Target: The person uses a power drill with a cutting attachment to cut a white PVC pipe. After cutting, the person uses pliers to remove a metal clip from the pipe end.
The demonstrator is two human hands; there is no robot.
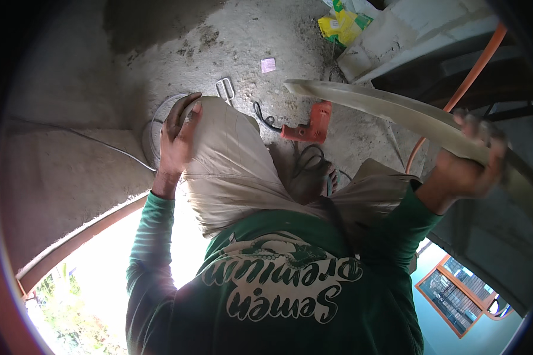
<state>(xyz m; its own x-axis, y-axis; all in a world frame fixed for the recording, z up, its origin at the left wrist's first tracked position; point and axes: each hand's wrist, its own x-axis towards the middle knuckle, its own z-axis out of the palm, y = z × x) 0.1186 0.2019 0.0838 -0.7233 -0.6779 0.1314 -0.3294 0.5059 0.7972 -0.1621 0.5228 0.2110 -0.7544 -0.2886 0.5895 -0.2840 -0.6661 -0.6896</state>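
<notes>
Lettered green shirt (284, 290) | right hand (468, 160) gripping long pale bar (391, 109) | left hand (179, 133) spread on knee (213, 118)

The long board (373, 102) is dull grey-beige, the drill (318, 122) orange-red with a black cord (269, 123). The trousers (231, 154) are plain beige, the shirt (385, 307) dark green with a white-and-green print. The hose (472, 72) is orange, the bag (339, 25) yellow and green, the paper slip (268, 65) pale pink.
</notes>
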